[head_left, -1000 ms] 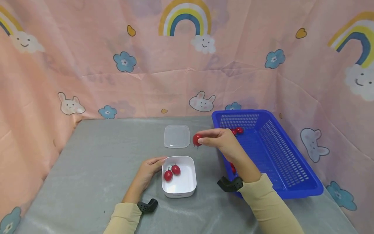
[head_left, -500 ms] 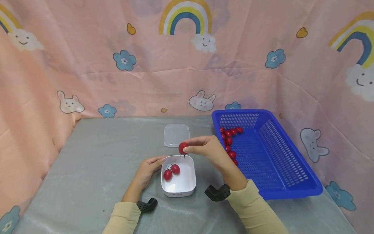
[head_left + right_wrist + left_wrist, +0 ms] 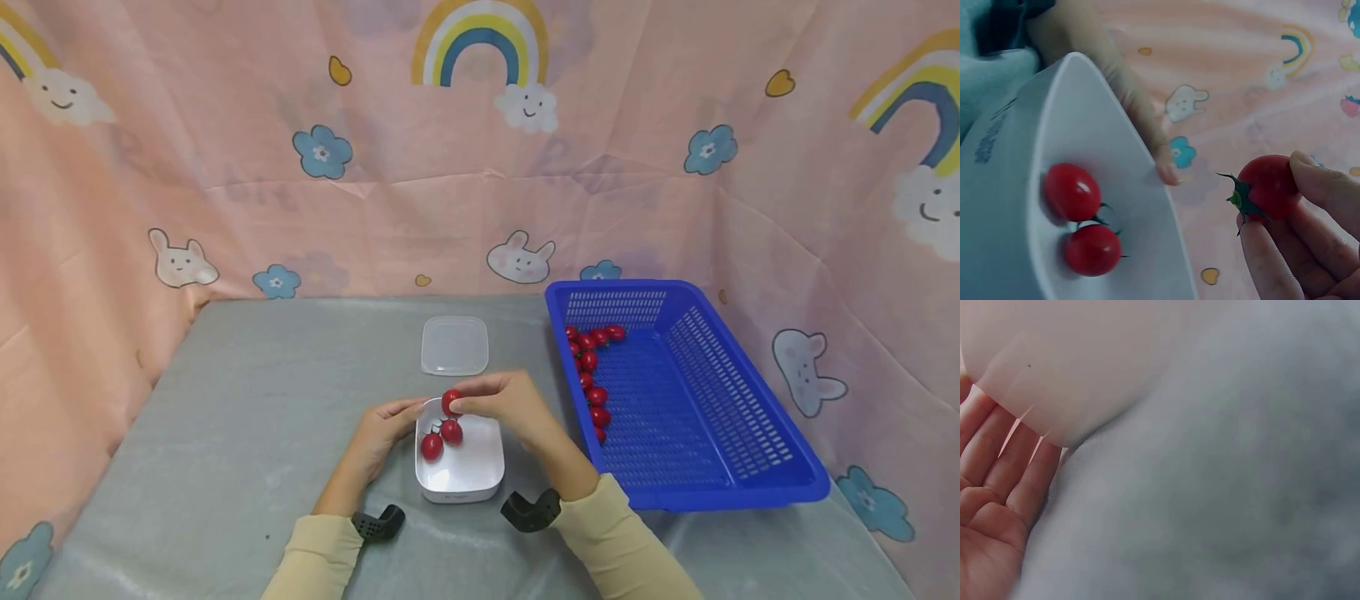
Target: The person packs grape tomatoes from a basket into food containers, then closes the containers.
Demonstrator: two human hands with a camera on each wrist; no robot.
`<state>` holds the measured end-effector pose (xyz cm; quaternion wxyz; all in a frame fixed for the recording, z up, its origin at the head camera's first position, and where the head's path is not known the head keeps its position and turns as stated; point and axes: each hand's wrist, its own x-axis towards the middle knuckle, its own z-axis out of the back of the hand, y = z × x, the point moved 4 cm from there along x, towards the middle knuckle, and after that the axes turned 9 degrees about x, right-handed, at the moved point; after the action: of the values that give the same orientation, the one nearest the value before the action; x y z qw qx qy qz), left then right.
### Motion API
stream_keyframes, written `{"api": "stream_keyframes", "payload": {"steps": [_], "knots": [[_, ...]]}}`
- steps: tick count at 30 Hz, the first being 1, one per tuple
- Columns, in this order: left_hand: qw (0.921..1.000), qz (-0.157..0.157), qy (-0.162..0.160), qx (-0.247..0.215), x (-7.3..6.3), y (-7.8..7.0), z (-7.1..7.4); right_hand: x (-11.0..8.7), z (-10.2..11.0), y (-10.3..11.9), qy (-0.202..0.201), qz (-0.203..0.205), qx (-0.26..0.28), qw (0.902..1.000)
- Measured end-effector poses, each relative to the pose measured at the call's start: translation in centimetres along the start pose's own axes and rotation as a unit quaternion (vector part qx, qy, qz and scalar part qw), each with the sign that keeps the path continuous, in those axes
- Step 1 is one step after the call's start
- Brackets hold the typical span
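Observation:
My right hand (image 3: 510, 407) pinches a cherry tomato (image 3: 451, 403) between thumb and fingertips, above the far-left part of a square white box (image 3: 480, 458). In the right wrist view the held tomato (image 3: 1269, 187) has its green calyx turned toward the box. Two cherry tomatoes (image 3: 1072, 191) lie side by side on the box floor. My left hand (image 3: 382, 433) steadies the box at its left side; in the left wrist view its fairly straight fingers (image 3: 1019, 453) rest along the outer wall.
Behind the box lies a clear, flat square lid (image 3: 454, 346) on the grey tabletop (image 3: 285, 442). At the right stands a blue plastic basket (image 3: 697, 417), with several cherry tomatoes (image 3: 589, 361) along its left side. A pink patterned curtain (image 3: 390, 225) encloses the table.
My right hand has carried the cherry tomato leftward and nearer, from beside the basket to above the box. The left hand and box have stayed in place.

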<state>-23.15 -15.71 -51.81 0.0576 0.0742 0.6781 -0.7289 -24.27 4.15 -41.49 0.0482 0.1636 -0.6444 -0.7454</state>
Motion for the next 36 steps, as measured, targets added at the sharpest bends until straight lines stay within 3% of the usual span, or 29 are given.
{"api": "stream_keyframes", "payload": {"steps": [6,16,36], "knots": [[0.9999,-0.003,0.007,-0.01,0.0,-0.1,0.0,0.5,-0.6,-1.2,-0.003,-0.014,-0.008,0.9999],[0.9994,-0.007,0.023,-0.024,0.0,0.0,0.0,1.7,-1.9,-2.6,-0.012,0.004,-0.045,0.9989],[0.9992,-0.015,0.023,-0.029,0.0,-0.1,0.0,1.9,-3.5,-3.0,-0.033,0.036,-0.143,0.9885]]}}
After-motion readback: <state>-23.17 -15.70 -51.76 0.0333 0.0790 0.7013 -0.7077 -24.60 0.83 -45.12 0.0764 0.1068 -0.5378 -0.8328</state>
